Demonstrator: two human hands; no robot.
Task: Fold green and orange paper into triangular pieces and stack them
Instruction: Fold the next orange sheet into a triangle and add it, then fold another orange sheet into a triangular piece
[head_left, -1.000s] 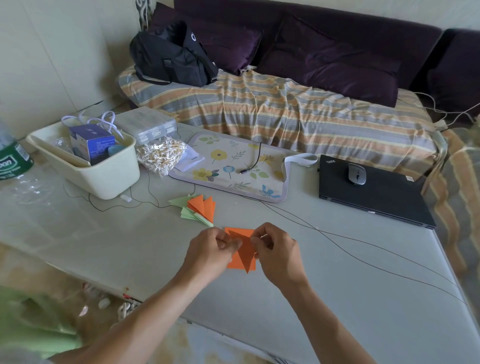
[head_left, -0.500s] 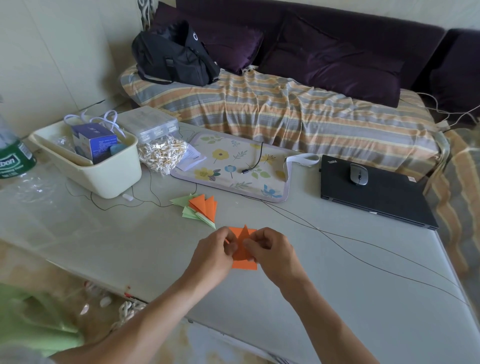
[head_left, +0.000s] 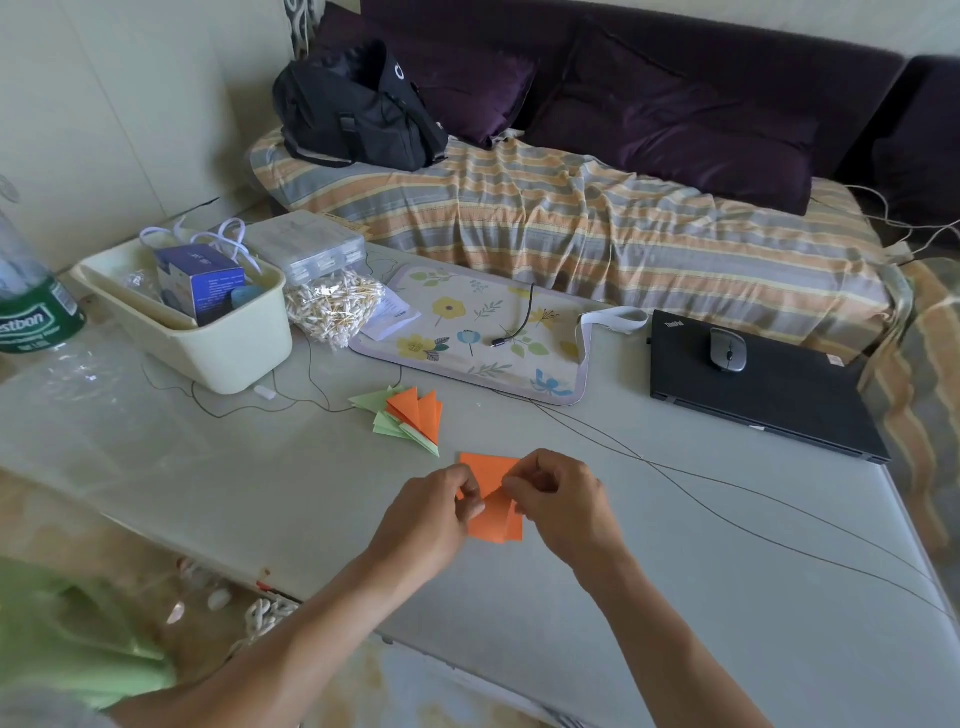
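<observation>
Pinching an orange paper from either side, the left hand and right hand hold it just above the table, fingers curled onto its edges. The paper shows folded flaps; its upper part pokes out between the two hands and its lower part hangs below them. Whether it touches the table cannot be told.

Just beyond the hands lies a stack of folded pieces, orange triangles on top of pale green ones, fanned out on the tabletop. Thin wires run across the table to the right of the hands.

Farther back, a floral mat lies flat with a cable end resting on it. To its left sits a cream bin holding a blue box, with a bag of cotton swabs and a clear case beside it. At the far left edge stands a bottle with a green label.

On the right a closed black laptop carries a grey mouse on its lid.

Behind the table a sofa is draped in a striped cover, with a black bag and purple cushions on it.
</observation>
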